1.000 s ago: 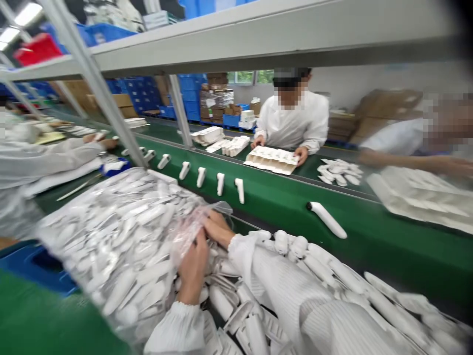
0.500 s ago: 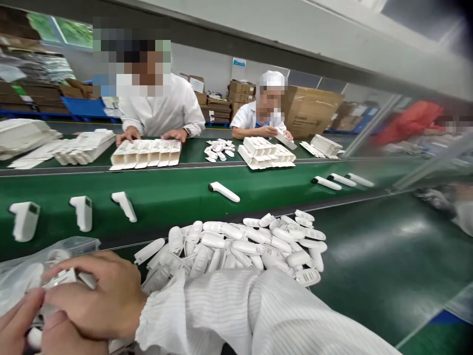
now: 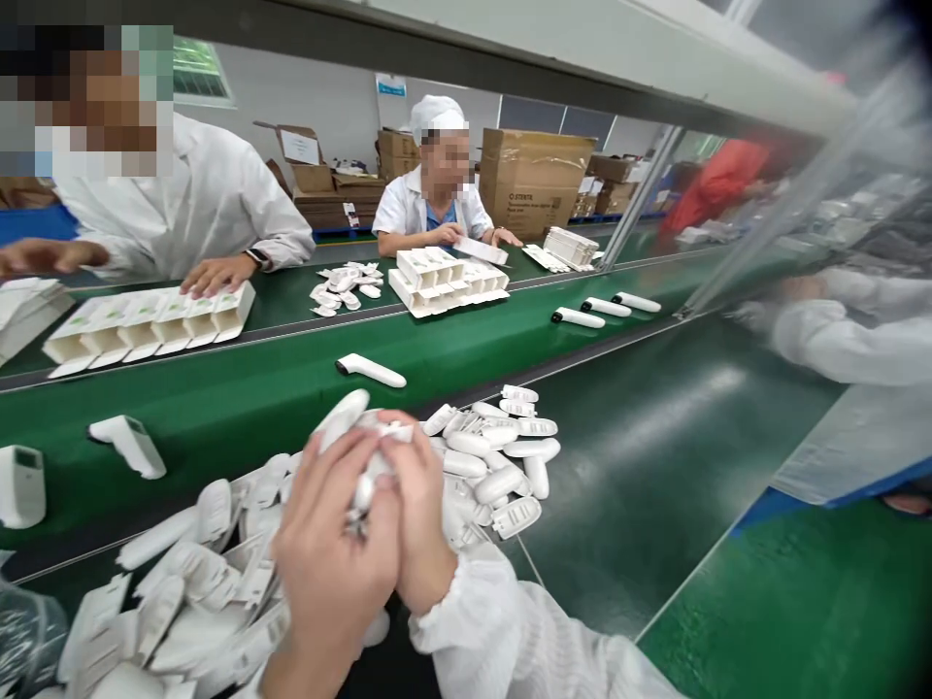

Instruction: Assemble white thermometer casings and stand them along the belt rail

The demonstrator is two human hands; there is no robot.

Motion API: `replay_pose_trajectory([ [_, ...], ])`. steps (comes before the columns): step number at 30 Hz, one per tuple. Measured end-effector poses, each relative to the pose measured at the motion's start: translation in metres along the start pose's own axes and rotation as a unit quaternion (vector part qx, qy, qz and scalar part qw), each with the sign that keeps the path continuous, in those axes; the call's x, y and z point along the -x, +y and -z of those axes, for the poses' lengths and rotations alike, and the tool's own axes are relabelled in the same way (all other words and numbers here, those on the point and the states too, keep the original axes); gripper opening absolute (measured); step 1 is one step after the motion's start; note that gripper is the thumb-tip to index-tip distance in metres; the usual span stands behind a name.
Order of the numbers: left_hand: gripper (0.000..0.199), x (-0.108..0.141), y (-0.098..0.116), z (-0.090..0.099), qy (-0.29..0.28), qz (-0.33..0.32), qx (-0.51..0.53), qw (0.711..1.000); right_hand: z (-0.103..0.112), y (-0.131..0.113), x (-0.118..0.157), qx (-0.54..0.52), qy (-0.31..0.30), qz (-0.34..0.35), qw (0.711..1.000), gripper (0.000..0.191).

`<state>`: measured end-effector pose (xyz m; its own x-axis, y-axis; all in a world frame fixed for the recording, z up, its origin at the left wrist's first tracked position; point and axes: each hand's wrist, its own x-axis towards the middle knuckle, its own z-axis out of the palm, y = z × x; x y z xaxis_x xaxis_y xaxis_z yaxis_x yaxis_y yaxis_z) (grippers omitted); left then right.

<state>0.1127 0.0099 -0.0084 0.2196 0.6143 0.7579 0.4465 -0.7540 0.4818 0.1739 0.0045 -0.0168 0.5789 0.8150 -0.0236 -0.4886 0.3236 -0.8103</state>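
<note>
Pressed together, my left hand [image 3: 327, 553] and my right hand [image 3: 422, 515] are closed around a small bunch of white plastic covers [image 3: 344, 419]. One cover sticks up above the fingers, and most of the others are hidden between the palms. Beneath and around my hands spreads a heap of loose white covers [image 3: 502, 481], long and rounded, some showing slotted inner sides. The heap runs on to the lower left, where a clear plastic bag [image 3: 29, 621] lies partly in view.
White handheld thermometers [image 3: 375, 371] lie spaced along the green conveyor belt [image 3: 240, 408]. Across it, two co-workers handle open white boxes [image 3: 156, 320], with a small pile of white parts [image 3: 348, 286] between them. Another person's sleeve [image 3: 837, 320] reaches in at right.
My hands have lifted from the plastic bag at lower left and moved right, over the heap, with covers between them. The view has turned right. A co-worker's hand has left the box row.
</note>
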Motion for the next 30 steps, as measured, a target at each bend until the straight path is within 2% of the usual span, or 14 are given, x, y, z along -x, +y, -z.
replay_pose_trajectory([
  [4, 0.029, -0.009, 0.037, -0.09, -0.115, -0.006, 0.133, 0.984, 0.085, -0.039, -0.043, 0.055, 0.11, 0.12, 0.985, 0.027],
  [7, 0.03, -0.001, 0.062, -0.151, -0.191, 0.047, 0.229, 0.953, 0.145, -0.054, -0.063, 0.123, 0.197, 0.148, 0.961, 0.033],
  [9, 0.031, 0.008, 0.076, -0.179, -0.222, 0.036, 0.242, 0.944, 0.177, -0.059, -0.068, 0.152, 0.245, 0.158, 0.945, 0.035],
  [11, 0.032, 0.015, 0.084, -0.197, -0.242, 0.027, 0.244, 0.939, 0.2, -0.06, -0.069, 0.172, 0.283, 0.16, 0.93, 0.035],
  [14, 0.032, 0.021, 0.09, -0.209, -0.269, 0.022, 0.232, 0.935, 0.224, -0.058, -0.072, 0.186, 0.325, 0.137, 0.917, 0.039],
  [19, 0.026, 0.022, 0.086, -0.218, -0.318, 0.027, 0.179, 0.931, 0.244, -0.048, -0.08, 0.208, 0.37, 0.116, 0.898, 0.046],
  [22, 0.033, 0.015, 0.078, -0.208, -0.351, 0.026, 0.156, 0.923, 0.251, -0.045, -0.079, 0.24, 0.377, 0.112, 0.887, 0.052],
  [24, 0.043, 0.006, 0.069, -0.183, -0.372, 0.024, 0.145, 0.916, 0.256, -0.047, -0.076, 0.287, 0.369, 0.108, 0.877, 0.054],
  [25, 0.047, 0.0, 0.062, -0.162, -0.381, 0.023, 0.139, 0.914, 0.258, -0.049, -0.074, 0.31, 0.363, 0.106, 0.872, 0.054],
  [27, 0.051, -0.01, 0.043, -0.106, -0.429, -0.015, 0.075, 0.9, 0.263, -0.055, -0.068, 0.338, 0.355, 0.101, 0.866, 0.056],
  [28, 0.049, -0.012, 0.03, -0.072, -0.432, -0.037, 0.031, 0.901, 0.265, -0.058, -0.065, 0.348, 0.353, 0.098, 0.863, 0.057],
  [30, 0.045, -0.007, -0.002, -0.001, -0.397, -0.08, -0.073, 0.911, 0.27, -0.062, -0.056, 0.371, 0.348, 0.081, 0.857, 0.06],
])
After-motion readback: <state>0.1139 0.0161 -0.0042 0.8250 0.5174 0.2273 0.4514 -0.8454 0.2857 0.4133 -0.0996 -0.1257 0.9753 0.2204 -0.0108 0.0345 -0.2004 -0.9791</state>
